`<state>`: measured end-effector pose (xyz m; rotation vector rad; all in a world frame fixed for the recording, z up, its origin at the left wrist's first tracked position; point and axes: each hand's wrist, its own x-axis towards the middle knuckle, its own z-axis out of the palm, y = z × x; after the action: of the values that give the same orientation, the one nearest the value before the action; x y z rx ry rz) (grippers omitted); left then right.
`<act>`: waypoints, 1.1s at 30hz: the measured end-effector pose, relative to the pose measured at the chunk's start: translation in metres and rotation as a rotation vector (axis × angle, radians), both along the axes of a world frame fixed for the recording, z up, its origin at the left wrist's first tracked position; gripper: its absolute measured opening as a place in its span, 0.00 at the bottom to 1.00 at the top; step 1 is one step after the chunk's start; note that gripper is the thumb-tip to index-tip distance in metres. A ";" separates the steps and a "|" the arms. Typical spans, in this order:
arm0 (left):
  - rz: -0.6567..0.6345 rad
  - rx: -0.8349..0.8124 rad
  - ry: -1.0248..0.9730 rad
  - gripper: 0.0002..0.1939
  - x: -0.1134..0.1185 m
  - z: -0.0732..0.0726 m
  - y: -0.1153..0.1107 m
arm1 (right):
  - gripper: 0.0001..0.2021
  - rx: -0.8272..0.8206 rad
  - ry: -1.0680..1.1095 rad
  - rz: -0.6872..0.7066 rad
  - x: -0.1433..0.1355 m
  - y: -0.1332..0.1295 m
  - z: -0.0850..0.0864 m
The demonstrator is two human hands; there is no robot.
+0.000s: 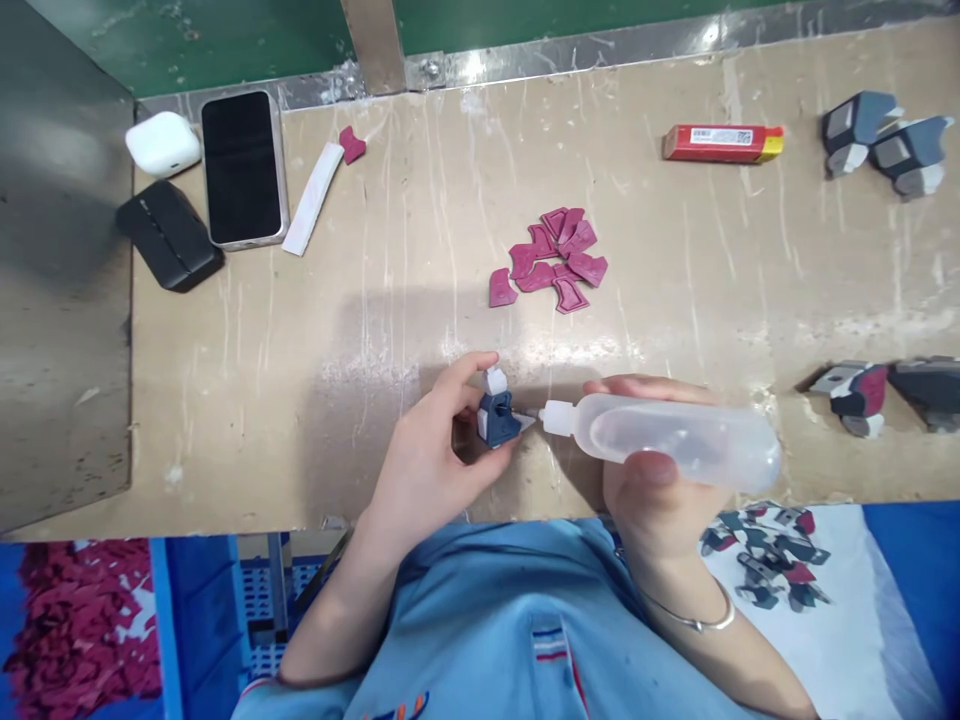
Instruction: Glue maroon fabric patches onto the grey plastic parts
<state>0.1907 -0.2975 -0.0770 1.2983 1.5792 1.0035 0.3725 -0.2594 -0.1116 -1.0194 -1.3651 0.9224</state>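
My left hand (pixel 442 440) pinches a small dark blue and white plastic part (pixel 496 416) between thumb and fingers, just above the bench. In my right hand (pixel 660 490) lies a translucent squeeze bottle (pixel 682 435), tipped on its side with its thin nozzle pointing left. The nozzle tip is at the right edge of the part; whether it touches cannot be made out. Clear content shows inside the bottle. Beyond my hands, several loose maroon pieces (pixel 536 275) form a small pile on the bench.
Blue-grey parts (pixel 859 125) stand at the far right, and a part with a maroon piece (pixel 859 395) lies nearer. A red box (pixel 716 143), a phone (pixel 241 170), a white case (pixel 163 143) and a black case (pixel 171 236) rest on the bench. Below left, a blue bin (pixel 199 620) adjoins maroon pieces.
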 end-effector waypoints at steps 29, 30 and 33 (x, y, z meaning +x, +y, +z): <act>-0.010 -0.035 0.000 0.34 -0.001 0.000 0.000 | 0.17 0.102 -0.076 0.071 0.003 0.000 0.010; -0.010 -0.035 -0.002 0.34 -0.001 0.000 0.000 | 0.17 0.108 -0.083 0.058 0.002 0.000 0.010; -0.009 -0.035 -0.006 0.31 -0.001 0.001 0.001 | 0.20 0.123 -0.114 0.000 0.001 -0.001 0.009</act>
<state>0.1898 -0.2964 -0.0761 1.2771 1.5780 0.9691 0.3733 -0.2601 -0.1021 -0.9899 -1.4978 0.7796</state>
